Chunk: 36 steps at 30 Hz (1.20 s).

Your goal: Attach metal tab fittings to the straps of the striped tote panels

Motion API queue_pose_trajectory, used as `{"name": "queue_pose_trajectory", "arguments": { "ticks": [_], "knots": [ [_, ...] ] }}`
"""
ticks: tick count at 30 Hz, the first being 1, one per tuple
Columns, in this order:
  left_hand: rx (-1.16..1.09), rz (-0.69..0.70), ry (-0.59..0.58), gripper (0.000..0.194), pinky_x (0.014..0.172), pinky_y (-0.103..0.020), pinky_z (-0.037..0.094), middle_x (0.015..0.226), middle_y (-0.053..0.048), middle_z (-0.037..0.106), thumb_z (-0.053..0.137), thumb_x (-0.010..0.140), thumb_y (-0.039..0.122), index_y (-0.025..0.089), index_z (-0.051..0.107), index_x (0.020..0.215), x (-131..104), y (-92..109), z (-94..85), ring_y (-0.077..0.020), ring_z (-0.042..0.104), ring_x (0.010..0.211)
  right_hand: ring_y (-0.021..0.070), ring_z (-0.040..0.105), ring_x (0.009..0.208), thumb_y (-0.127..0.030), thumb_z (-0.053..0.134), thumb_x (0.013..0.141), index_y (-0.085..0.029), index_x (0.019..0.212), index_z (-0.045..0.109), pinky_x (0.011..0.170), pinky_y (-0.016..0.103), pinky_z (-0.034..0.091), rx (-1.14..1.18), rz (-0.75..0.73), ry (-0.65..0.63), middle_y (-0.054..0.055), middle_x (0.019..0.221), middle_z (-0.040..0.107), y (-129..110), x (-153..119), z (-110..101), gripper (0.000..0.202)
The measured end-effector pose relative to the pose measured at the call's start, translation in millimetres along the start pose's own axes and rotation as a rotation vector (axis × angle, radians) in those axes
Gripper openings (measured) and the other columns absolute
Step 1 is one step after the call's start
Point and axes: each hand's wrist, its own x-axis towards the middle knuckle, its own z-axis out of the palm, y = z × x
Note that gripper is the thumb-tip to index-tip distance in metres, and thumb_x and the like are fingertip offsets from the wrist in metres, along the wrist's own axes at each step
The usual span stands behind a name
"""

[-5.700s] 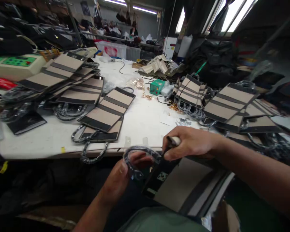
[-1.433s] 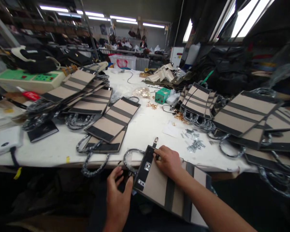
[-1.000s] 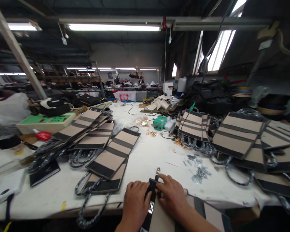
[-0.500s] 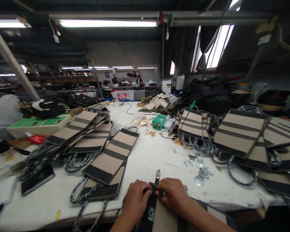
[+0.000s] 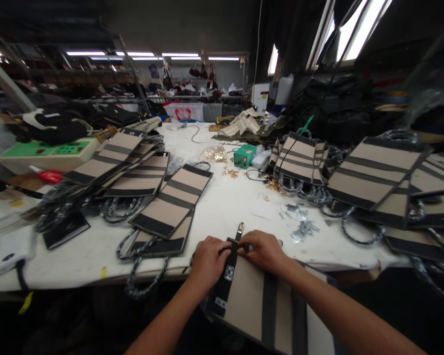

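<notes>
A beige bag panel [image 5: 246, 291] with dark stripes hangs over the table's front edge, its black end band carrying small metal plates. My left hand [image 5: 209, 259] is closed, thumb and fingers pinching the black band near its upper end. Close beside it, my right hand [image 5: 263, 250] is also closed with bent fingers on the same end of the panel. Between and just beyond my fingertips a narrow metal clasp [image 5: 240, 229] sticks out on a black tab. My fingers partly hide where the tab meets the panel.
Striped panels [image 5: 172, 199] with rope handles lie piled on the left; more panels [image 5: 375, 170] are stacked on the right. Clear plastic pieces [image 5: 302, 228], gold fittings [image 5: 231, 172] and a green box [image 5: 244, 156] with a cord sit on the white table [image 5: 222, 212].
The view has tilted downward, so the table and hands appear higher and more of the panel shows. Both hands keep hold of the panel's end in nearly the same pose.
</notes>
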Motion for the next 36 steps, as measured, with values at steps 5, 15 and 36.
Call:
{"name": "queue_pose_trajectory", "arguments": {
  "ticks": [5,15,36],
  "knots": [
    [-0.037,-0.077,-0.065,0.018,0.089,-0.038,0.050,0.100,-0.003,0.079,0.065,0.088,0.023,0.026,0.080,0.097,20,3,-3.0,-0.0238,0.068,0.098,0.0157,0.072,0.084,-0.034,0.075,0.083,-0.033,0.094,0.078,0.073,0.026,0.048,0.000,0.077,-0.080,-0.006,0.094,0.078,5,8,-7,0.011],
    [-0.094,0.052,-0.132,0.021,0.096,-0.035,0.049,0.102,-0.004,0.075,0.064,0.092,0.029,0.028,0.080,0.105,20,-24,2.6,-0.0210,0.064,0.103,0.0156,0.068,0.091,-0.036,0.073,0.089,-0.029,0.099,0.076,0.077,0.026,0.046,-0.048,-0.036,-0.059,-0.002,0.099,0.075,15,8,-4,0.013],
    [0.160,0.205,0.000,0.029,0.108,-0.046,0.042,0.132,-0.008,0.068,0.054,0.098,0.023,0.021,0.071,0.121,-9,-6,4.7,-0.0268,0.059,0.122,0.0186,0.067,0.095,-0.033,0.067,0.096,-0.028,0.090,0.080,0.089,0.034,0.045,0.001,0.103,0.245,0.001,0.100,0.077,-8,-14,34,0.015]
  ]
}}
